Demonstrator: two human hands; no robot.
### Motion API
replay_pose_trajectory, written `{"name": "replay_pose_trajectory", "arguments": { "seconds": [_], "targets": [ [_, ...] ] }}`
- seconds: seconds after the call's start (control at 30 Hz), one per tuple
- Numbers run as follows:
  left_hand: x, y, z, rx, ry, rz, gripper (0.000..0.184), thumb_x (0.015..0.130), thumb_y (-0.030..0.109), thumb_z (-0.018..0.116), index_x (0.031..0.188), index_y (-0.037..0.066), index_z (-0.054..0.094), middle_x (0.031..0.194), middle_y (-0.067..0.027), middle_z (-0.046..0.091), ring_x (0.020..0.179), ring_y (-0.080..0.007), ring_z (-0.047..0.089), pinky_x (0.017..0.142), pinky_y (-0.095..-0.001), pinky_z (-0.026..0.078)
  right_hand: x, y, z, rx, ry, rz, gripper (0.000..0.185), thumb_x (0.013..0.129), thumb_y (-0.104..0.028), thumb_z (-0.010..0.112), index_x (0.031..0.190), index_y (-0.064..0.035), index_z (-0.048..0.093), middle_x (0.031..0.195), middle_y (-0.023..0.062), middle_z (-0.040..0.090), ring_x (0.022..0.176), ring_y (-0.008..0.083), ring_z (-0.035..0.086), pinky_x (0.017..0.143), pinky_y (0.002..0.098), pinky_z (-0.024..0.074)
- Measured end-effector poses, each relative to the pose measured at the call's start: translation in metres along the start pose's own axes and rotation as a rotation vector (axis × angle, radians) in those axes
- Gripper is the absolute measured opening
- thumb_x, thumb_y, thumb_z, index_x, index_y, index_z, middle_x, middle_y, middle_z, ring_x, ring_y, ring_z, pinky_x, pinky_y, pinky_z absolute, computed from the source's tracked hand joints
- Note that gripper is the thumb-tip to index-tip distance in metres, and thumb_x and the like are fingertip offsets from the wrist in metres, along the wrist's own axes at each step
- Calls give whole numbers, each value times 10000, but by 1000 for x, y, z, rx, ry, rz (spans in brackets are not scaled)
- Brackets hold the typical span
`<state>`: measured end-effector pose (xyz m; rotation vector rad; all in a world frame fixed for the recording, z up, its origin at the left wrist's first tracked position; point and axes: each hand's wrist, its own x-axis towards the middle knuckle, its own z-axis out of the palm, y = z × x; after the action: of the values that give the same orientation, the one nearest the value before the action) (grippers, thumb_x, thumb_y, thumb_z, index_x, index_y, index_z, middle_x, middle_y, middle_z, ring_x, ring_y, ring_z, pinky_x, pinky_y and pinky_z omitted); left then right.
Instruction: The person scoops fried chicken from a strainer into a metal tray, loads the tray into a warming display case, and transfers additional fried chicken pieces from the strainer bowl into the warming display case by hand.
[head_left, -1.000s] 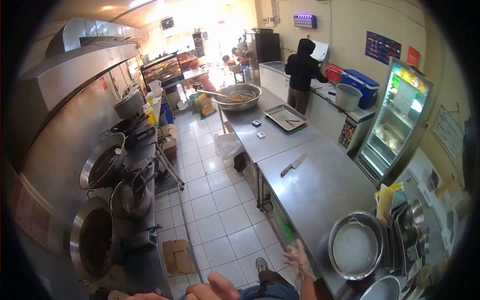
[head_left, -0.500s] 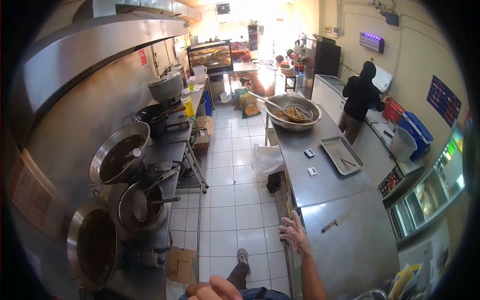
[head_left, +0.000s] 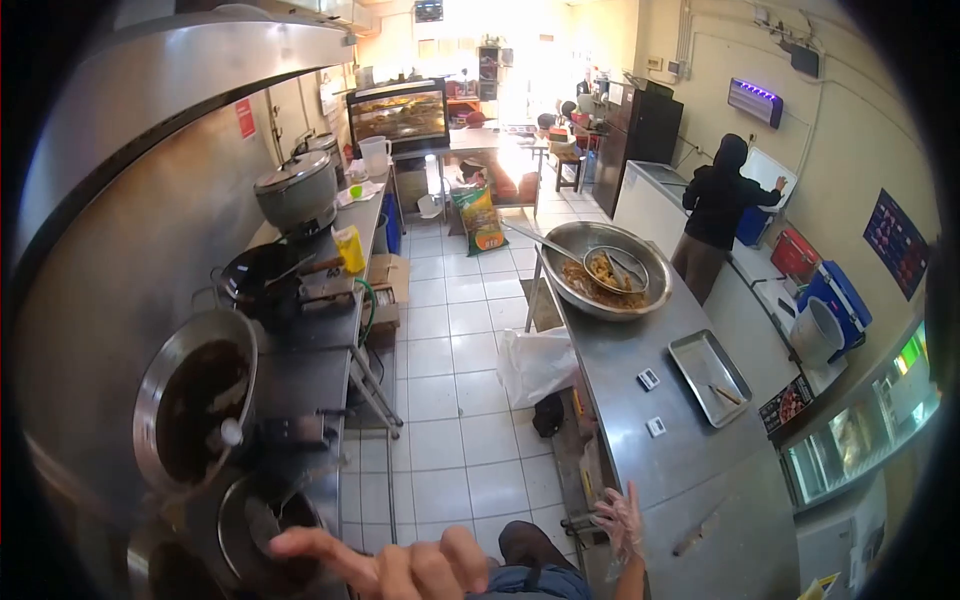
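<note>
- Our right hand (head_left: pixel 620 529) spreads its fingers near the knife (head_left: pixel 689 541) at five o'clock.
- Our left hand (head_left: pixel 405 572), grip unclear, points toward the pot (head_left: pixel 236 540) at seven o'clock; touching it, if hot, could burn.

The steel table (head_left: pixel 720 465) bears a bowl (head_left: pixel 612 312), a tray (head_left: pixel 705 365), two small devices (head_left: pixel 649 379) and, blurred, apparently a knife (head_left: pixel 696 536).
</note>
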<state>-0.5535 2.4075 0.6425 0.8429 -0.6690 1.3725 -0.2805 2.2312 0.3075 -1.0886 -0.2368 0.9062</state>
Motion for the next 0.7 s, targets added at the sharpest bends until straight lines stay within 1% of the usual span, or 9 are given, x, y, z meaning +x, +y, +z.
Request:
{"name": "replay_pose_trajectory", "arguments": {
  "seconds": [0.1, 0.17, 0.2, 0.23, 0.37, 0.43, 0.5, 0.57, 0.7],
  "targets": [
    [57, -27, -59, -466, 8, 78, 412, 980, 460, 575, 1272, 180, 494, 655, -66, 562, 584, -188, 460, 626, -322, 404, 61, 9, 19, 2, 81, 16, 1027, 842, -327, 747, 1597, -181, 66, 1419, 146, 422, 1071, 273, 595, 824, 397, 543],
    [114, -54, -100, -956, -301, -49, 364, 1005, 468, 512, 1094, 116, 526, 642, -84, 534, 535, -188, 449, 564, -315, 396, 108, 19, 36, -12, 93, 47, 1045, 829, -379, 755, 1599, -217, 68, 1437, 144, 415, 1102, 276, 575, 855, 412, 520],
    [145, -70, -120, -1195, -460, -107, 393, 1017, 473, 481, 1005, 84, 542, 635, -93, 521, 511, -188, 444, 532, -311, 393, 140, 24, 50, -16, 64, 46, 1039, 830, -387, 751, 1599, -215, 73, 1443, 150, 414, 1102, 280, 575, 862, 419, 517],
    [168, -88, -134, -1375, -522, -227, 615, 1000, 587, 427, 902, 5, 598, 613, -99, 476, 506, -188, 473, 497, -355, 403, 170, 27, 67, -22, 37, 45, 1034, 832, -396, 747, 1599, -214, 78, 1449, 155, 413, 1101, 283, 575, 868, 425, 513],
    [229, -142, -206, -1608, -512, -674, 855, 895, 759, 450, 793, -65, 654, 620, -119, 510, 488, -219, 508, 400, -372, 337, 319, 14, 158, -25, -147, 39, 1025, 843, -391, 741, 1597, -205, 73, 1483, 188, 390, 1152, 301, 581, 897, 430, 525],
    [246, -169, -263, -1333, -631, -781, 656, 940, 606, 531, 913, -41, 636, 712, -148, 580, 593, -236, 590, 480, -364, 447, 391, 17, 199, -20, -288, 58, 1026, 848, -368, 742, 1597, -203, 61, 1490, 198, 381, 1167, 305, 585, 899, 424, 537],
    [245, -187, -346, -871, -715, -815, 693, 919, 635, 543, 1064, -41, 595, 791, -150, 618, 683, -235, 612, 635, -360, 474, 472, 26, 239, -27, -460, 59, 1014, 857, -351, 735, 1597, -198, 59, 1504, 207, 370, 1188, 310, 581, 910, 429, 532],
    [234, -178, -420, -350, -607, -955, 672, 894, 599, 593, 1088, -44, 585, 887, -108, 609, 779, -202, 592, 760, -336, 456, 534, 20, 291, -101, -560, 86, 994, 869, -336, 721, 1597, -193, 60, 1513, 215, 360, 1204, 315, 574, 917, 441, 529],
    [203, -149, -539, 458, 27, -1233, 216, 929, 155, 679, 1019, -31, 616, 978, -109, 625, 848, -164, 613, 753, -280, 486, 633, 16, 393, -144, -756, 93, 944, 899, -284, 688, 1597, -187, 62, 1515, 220, 363, 1209, 321, 570, 921, 439, 531]
  ]
}}
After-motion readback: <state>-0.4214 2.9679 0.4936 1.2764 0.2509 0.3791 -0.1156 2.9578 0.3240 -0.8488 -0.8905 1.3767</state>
